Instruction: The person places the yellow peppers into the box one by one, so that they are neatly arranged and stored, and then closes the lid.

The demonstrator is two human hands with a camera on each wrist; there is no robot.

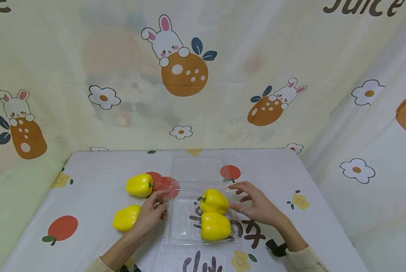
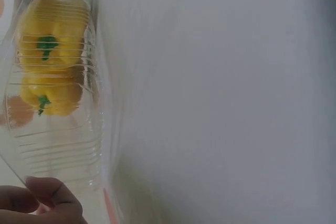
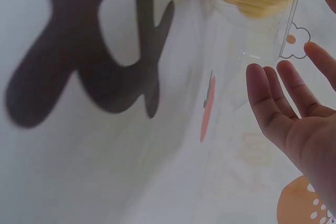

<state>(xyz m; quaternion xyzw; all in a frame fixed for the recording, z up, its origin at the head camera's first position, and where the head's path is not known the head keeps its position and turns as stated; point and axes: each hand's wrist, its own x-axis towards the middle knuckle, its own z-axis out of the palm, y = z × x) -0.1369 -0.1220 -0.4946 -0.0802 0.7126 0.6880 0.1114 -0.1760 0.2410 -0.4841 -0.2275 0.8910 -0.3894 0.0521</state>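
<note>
A clear plastic clamshell box (image 1: 180, 224) lies with its lid (image 1: 199, 170) folded back. Two yellow bell peppers (image 1: 214, 201) sit in its right half, one behind the other. At the box's left edge my left hand (image 1: 150, 214) pinches the rim between thumb and forefinger, as the left wrist view shows. My right hand (image 1: 257, 204) hovers by the right edge, fingers spread and slightly bent, holding nothing. In the right wrist view its fingertips (image 3: 257, 74) come close to a corner of the box.
Left of the box, a yellow bell pepper (image 1: 139, 185) lies on the printed tablecloth (image 1: 97, 189). Nearer me, another yellow pepper (image 1: 126, 218) is partly covered by my left wrist. A printed curtain (image 1: 223, 113) hangs behind the table.
</note>
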